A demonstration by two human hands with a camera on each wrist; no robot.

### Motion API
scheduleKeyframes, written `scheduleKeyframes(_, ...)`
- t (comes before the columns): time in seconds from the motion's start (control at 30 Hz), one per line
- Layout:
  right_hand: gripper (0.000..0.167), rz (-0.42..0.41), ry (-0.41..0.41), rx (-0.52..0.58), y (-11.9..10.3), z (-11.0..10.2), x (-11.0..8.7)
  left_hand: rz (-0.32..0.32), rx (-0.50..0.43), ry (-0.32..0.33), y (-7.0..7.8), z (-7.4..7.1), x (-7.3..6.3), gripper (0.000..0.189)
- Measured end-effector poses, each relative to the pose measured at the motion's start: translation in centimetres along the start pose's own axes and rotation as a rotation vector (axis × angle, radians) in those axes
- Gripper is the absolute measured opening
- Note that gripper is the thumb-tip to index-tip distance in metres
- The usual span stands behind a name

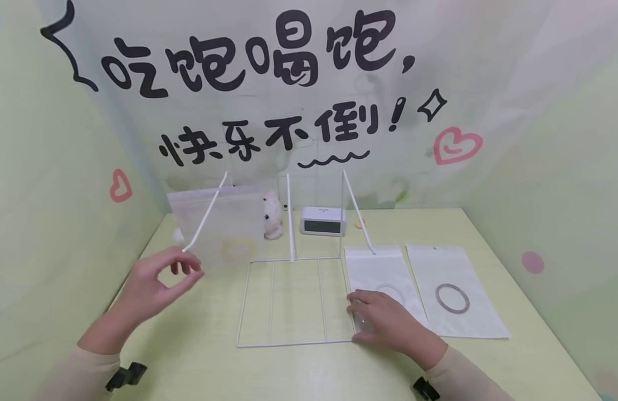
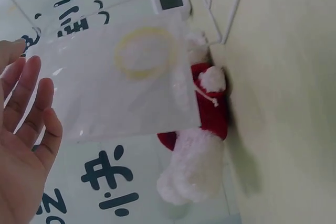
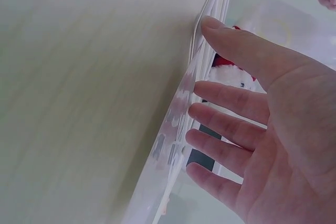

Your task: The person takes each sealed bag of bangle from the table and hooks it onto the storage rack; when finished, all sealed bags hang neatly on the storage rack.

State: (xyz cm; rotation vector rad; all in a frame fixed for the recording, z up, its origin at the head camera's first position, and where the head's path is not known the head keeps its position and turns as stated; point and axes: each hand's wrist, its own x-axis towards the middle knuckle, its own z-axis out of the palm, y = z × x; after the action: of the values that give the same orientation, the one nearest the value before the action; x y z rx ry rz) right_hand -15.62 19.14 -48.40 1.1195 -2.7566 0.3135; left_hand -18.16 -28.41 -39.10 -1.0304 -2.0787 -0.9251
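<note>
A translucent zip bag [image 1: 246, 217] with a yellow ring [image 2: 119, 56] inside hangs on the left hook of a white wire rack [image 1: 291, 223]. My left hand [image 1: 160, 278] is at the hook's front tip, its fingers bent and its thumb spread apart from them. In the left wrist view, that hand's fingers lie beside the edge of the hanging bag. My right hand [image 1: 389, 320] rests at the right side of the rack's wire base [image 1: 293, 344], overlapping a flat bag [image 1: 371, 264] with a pale ring. In the right wrist view, its extended fingertips meet the wire edge.
Another flat bag [image 1: 481, 317] with a grey ring [image 1: 438, 298] lies at the right on the table [image 1: 188, 356]. Behind the rack stand a white digital clock [image 1: 322, 214] and a white plush toy [image 2: 194, 166] in red clothing. Printed curtains [image 1: 539, 167] enclose the table.
</note>
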Motion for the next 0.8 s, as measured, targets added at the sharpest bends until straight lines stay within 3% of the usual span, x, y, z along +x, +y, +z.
scheduleKeyframes(0.17,0.052,-0.001,0.000,-0.004,0.0,-0.1,0.1,-0.074,0.015,-0.211,0.0,2.3,-2.1,0.039)
scheduleKeyframes(0.5,0.052,0.003,-0.015,-0.005,0.2,0.2,0.0,-0.257,0.213,-0.547,0.8,6.1,-6.0,0.030)
scheduleKeyframes(0.6,0.052,0.003,-0.021,-0.003,0.1,0.1,0.0,-0.260,0.236,-0.602,1.1,6.8,-6.7,0.032)
scheduleKeyframes(0.8,0.052,0.017,-0.035,0.008,0.1,-0.2,0.1,-0.262,0.305,-0.640,1.4,7.7,-7.3,0.038)
